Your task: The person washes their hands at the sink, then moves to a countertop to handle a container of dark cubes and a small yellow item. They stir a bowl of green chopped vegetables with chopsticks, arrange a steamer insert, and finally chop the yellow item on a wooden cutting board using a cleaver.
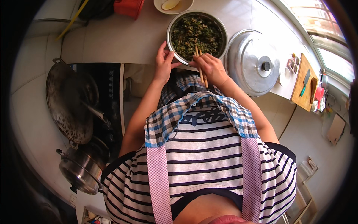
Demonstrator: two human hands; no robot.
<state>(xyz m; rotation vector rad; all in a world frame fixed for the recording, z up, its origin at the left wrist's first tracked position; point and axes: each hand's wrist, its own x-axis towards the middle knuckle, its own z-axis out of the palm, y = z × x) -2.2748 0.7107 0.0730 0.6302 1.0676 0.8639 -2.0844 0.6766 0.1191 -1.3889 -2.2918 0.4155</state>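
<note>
A round metal bowl [169, 34] stands at the front edge of the counter, filled with a chopped dark green mixture [195, 33]. My left hand [165, 61] holds the bowl's near left side, with the thumb by the rim and the fingers spread along the wall. In my right hand [210, 67] is a pair of wooden chopsticks [201, 73]. Their far tips touch the green mixture near the bowl's front, and their other ends point back towards my apron [193, 98]. That hand lies over the near right rim.
Right of the bowl sits a large domed metal lid [251, 56]. Beyond are a wooden cutting board [298, 86] and a knife [305, 81]. Behind stand a white bowl with a spoon [181, 9] and a red container [128, 7]. Leftward are a wok [67, 112] and a steel pot [81, 170].
</note>
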